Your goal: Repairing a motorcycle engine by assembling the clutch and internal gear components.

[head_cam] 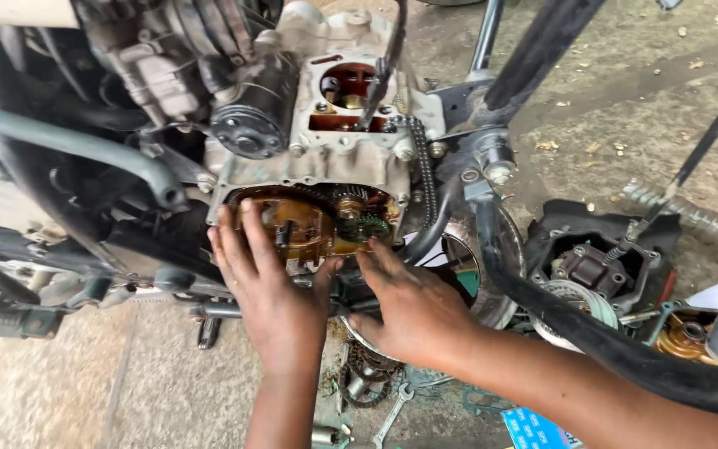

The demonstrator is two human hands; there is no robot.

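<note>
A motorcycle engine (326,158) lies open with its side cover off, showing oily brown gears (357,218) and a round clutch part (297,223). My left hand (268,283) is flat against the clutch part, fingers spread upward over its rim. My right hand (405,303) reaches in from the right, its fingertips touching the lower edge of the open case just below the small gear. Neither hand grips a tool. A drive chain (425,166) runs down the engine's right side.
A grey frame tube (76,145) crosses the left. A thick black hose (592,333) curves across the right. A removed engine cover (600,266), a sprocket (367,374), a wrench (392,416) and small parts lie on the concrete floor (60,391).
</note>
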